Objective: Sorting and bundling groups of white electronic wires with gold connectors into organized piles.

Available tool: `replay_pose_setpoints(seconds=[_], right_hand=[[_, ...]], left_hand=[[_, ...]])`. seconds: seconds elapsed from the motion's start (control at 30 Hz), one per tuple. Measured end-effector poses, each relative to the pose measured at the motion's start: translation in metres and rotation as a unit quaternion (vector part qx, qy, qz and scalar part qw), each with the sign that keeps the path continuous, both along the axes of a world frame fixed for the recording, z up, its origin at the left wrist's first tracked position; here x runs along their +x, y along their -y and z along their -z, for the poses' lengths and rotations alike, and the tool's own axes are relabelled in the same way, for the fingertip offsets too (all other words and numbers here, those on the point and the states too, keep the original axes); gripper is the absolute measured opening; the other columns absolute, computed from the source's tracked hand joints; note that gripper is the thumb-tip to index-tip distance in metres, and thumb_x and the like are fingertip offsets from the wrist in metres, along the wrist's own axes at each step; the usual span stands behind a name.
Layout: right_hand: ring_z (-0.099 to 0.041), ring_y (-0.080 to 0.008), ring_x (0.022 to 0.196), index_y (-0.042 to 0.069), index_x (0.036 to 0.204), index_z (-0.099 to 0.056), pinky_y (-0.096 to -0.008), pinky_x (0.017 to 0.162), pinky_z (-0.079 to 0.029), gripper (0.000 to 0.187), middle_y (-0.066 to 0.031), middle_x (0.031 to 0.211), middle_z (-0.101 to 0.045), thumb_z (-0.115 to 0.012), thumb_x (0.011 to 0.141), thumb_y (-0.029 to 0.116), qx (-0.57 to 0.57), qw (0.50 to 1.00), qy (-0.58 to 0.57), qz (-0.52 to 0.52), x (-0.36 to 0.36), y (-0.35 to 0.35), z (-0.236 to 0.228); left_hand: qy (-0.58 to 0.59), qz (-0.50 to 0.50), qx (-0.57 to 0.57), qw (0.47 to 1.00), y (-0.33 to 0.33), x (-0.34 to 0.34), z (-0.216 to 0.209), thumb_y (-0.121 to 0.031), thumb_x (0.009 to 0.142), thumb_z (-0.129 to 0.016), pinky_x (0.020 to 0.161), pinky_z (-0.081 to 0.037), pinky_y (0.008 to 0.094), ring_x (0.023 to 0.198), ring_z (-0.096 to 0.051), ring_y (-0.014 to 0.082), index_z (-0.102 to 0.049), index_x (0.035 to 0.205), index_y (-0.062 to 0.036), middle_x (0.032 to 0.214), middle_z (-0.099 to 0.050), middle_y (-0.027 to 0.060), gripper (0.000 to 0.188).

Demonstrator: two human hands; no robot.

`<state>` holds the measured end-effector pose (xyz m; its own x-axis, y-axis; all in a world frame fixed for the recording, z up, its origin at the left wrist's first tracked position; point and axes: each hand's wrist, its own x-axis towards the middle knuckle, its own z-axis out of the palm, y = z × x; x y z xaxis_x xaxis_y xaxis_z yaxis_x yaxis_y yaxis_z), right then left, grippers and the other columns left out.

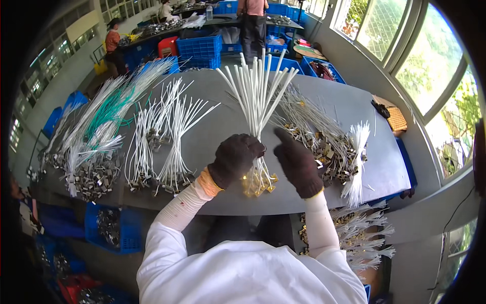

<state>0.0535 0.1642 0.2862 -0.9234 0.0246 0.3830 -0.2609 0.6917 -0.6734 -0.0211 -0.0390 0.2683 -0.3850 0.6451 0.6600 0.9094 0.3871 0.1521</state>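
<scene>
Upright over the table's near middle stands a bundle of white wires [254,96], fanned out at the top, with brass-coloured metal pieces at its lower end. My left hand [236,159], in a dark glove, is closed around the bundle's narrow part. Just right of the bundle is my right hand [299,164], also dark-gloved, its index finger and thumb apart; nothing shows between them. Beyond that hand lies a heap of thin grey wires [314,116] with metal ends. A tied bunch of white strands [357,157] rests farther right.
On the grey table [212,137], bunches of white wires [177,137] and a larger pile with green strands [109,114] lie left. Blue crates [200,48] stand beyond the far edge. More wire bundles [362,233] are below at right. Other people [252,23] are in the background.
</scene>
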Motion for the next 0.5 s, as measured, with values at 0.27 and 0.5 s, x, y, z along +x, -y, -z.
replay_pose_setpoints(seconds=[0.27, 0.5], right_hand=[[-0.067, -0.0305, 0.076, 0.01, 0.119, -0.066, -0.0392, 0.066, -0.054, 0.029, -0.0119, 0.091, -0.069, -0.066, 0.09, 0.007, 0.204, 0.957, -0.193, -0.071, -0.013, -0.002, 0.019], [-0.065, -0.0229, 0.073, 0.005, 0.105, -0.069, -0.0327, 0.066, -0.052, 0.021, -0.01, 0.084, -0.067, -0.07, 0.084, -0.001, 0.058, 0.975, -0.192, -0.097, -0.012, 0.009, -0.002]], left_hand=[[-0.029, 0.012, -0.012, 0.999, -0.001, -0.004, 0.0, -0.01, 0.08, -0.075, 0.075, -0.056, 0.039, 0.089, -0.066, 0.0309, -0.072, 0.105, -0.0122, 0.1, -0.069, 0.0077, 0.026], [-0.039, 0.018, 0.006, 0.999, -0.001, -0.008, 0.002, -0.017, 0.086, -0.074, 0.076, -0.056, 0.0395, 0.09, -0.067, 0.0297, -0.068, 0.103, -0.0094, 0.097, -0.068, 0.0093, 0.019]])
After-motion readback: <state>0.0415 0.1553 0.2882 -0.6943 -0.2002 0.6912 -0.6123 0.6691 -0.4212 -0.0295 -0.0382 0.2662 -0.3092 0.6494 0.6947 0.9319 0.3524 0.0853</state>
